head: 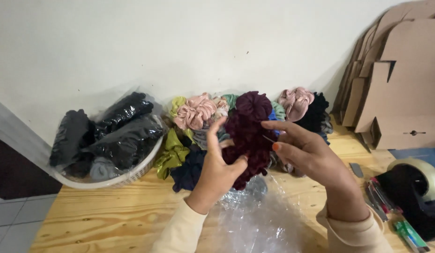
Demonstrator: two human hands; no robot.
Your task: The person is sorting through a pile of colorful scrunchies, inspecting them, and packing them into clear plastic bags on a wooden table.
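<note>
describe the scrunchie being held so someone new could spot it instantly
On the wooden table, a pile of scrunchies lies against the white wall. In front of it, the left hand and right hand hold up one scrunchie. It is dark maroon velvet and raised above clear plastic wrap, unlike the pink, green and navy ones behind.

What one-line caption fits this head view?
Both hands, left hand and right hand, hold a maroon scrunchie above clear plastic wrap before a scrunchie pile.
</note>
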